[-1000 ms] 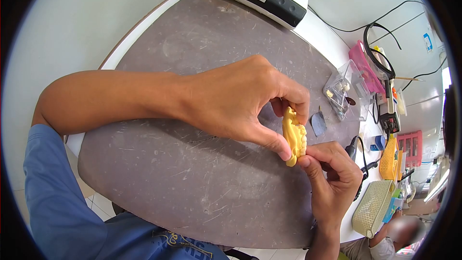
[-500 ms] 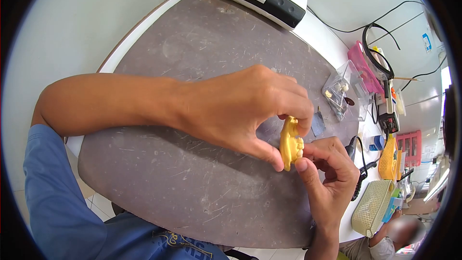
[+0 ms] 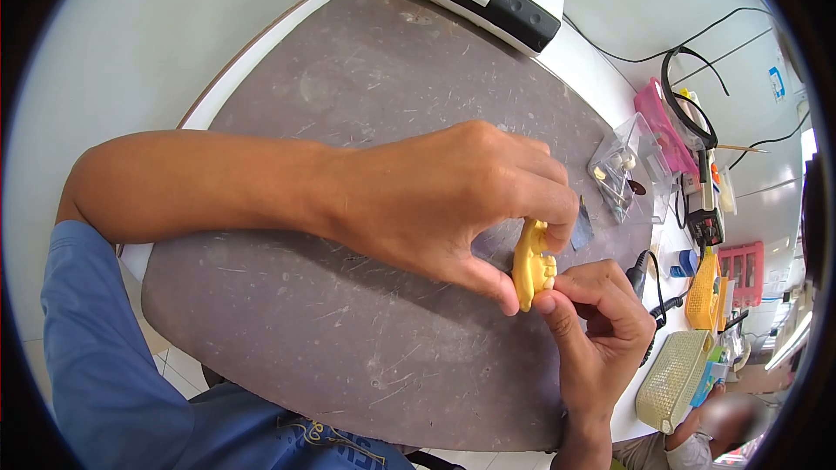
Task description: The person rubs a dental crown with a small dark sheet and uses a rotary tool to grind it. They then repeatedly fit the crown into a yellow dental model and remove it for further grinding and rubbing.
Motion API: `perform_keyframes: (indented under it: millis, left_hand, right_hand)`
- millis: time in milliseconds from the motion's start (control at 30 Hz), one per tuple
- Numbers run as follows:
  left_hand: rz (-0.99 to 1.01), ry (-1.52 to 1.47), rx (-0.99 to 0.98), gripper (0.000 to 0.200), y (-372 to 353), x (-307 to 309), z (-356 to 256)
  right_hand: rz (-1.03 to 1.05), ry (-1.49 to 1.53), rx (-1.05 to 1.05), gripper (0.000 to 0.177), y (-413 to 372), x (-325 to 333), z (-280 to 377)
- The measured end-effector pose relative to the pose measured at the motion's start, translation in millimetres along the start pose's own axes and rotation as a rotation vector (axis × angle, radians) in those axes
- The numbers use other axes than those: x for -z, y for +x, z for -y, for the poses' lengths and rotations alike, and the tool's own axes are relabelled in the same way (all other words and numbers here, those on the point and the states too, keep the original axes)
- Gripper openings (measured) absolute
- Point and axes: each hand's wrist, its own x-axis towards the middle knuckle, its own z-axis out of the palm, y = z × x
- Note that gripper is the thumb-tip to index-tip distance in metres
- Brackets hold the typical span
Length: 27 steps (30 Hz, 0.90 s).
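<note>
A yellow dental cast (image 3: 528, 270) is held above the grey work mat, between the thumb and fingers of my left hand (image 3: 461, 200). The cast stands on edge, with its teeth turned toward the right. My right hand (image 3: 601, 322) comes in from the lower right, its thumb and index finger pinched at a small pale dental crown (image 3: 549, 282) on the toothed side. Those fingertips partly cover the crown, so whether it is fully seated cannot be seen. The other right fingers are curled in.
The scratched grey mat (image 3: 348, 339) covers the bench. A clear plastic box (image 3: 640, 170) with small parts stands right of my hands. Further right are a pink basket (image 3: 666, 126), a cream basket (image 3: 675, 379) and cables. A white-and-black device (image 3: 488, 4) is at the back; a person (image 3: 697, 435) sits lower right.
Both hands and the cast have shifted slightly to the right in view. The right fingertips stay at the toothed side of the cast.
</note>
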Motion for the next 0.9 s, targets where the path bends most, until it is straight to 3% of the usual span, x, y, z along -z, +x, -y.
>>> perform_keyframes:
  millis: [267, 467, 567, 900]
  left_hand:
    - [-0.019, -0.003, 0.044, 0.044, -0.2, -0.1, -1.1]
    - [-0.011, -0.014, 0.067, 0.043, -0.7, -0.4, -0.7]
    - [0.008, -0.017, 0.072, 0.043, -0.4, 0.5, 0.3]
    - [0.034, 0.004, 0.091, 0.044, -0.9, 2.4, 0.6]
  right_hand:
    - [-0.023, 0.072, -0.062, 0.014, 0.1, -1.3, 3.8]
    - [-0.01, -0.003, 0.042, 0.015, -1.1, -0.6, -2.1]
    - [-0.014, 0.057, -0.05, 0.017, -0.6, -1.3, -1.3]
    - [-0.024, -0.086, 0.033, 0.02, -0.4, -2.6, -2.7]
